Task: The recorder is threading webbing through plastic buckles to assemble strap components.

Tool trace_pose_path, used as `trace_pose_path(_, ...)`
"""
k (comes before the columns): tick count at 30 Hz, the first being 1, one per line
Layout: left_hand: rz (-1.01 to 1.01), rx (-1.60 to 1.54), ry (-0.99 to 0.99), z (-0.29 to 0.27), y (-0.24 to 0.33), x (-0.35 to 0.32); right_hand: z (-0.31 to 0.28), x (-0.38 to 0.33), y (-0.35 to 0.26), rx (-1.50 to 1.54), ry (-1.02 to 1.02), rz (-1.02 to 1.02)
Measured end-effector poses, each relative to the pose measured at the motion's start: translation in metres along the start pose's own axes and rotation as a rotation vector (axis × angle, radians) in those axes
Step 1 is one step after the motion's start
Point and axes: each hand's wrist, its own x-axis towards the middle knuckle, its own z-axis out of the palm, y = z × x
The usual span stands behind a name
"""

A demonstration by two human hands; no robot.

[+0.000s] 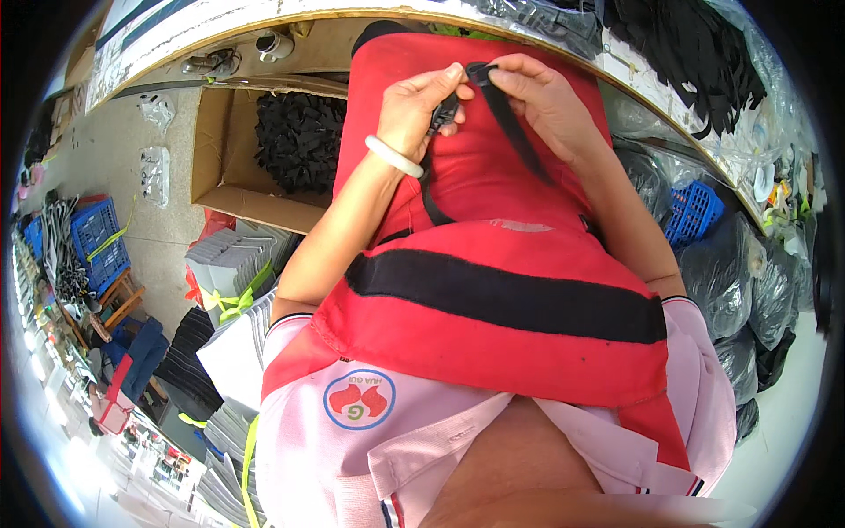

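Above my red-aproned lap, my left hand (414,113) is closed around a black plastic buckle (446,113). A black strap runs down from under that hand across the apron (519,198). My right hand (547,99) pinches a black webbing strap (518,134) between thumb and fingers. The strap's free end hangs down over the lap. At its top sits a small dark piece (477,74), close to my left thumb and forefinger; whether they touch it, I cannot tell. A pale bangle (393,157) circles my left wrist.
Left of my lap, a cardboard box (209,145) holds a heap of black strips (299,136). The white worktable's edge (330,14) curves ahead, with black straps (691,57) piled at right. Tied grey bundles (231,262) stand at left; filled plastic bags (717,273) and a blue basket (693,214) at right.
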Motion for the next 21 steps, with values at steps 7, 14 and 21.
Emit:
trace_pose_path(7,-0.018,0.003,0.015,0.012,0.007,-0.002,0.017,-0.021,-0.023,-0.304,0.091,-0.441)
trace_pose_path(14,0.161,0.134,0.075,0.017,0.001,0.0,0.025,-0.034,-0.027,-0.336,0.184,-0.53)
trace_pose_path(21,0.253,0.235,0.098,0.021,-0.003,-0.007,0.008,-0.025,-0.01,-0.377,0.162,-0.064)
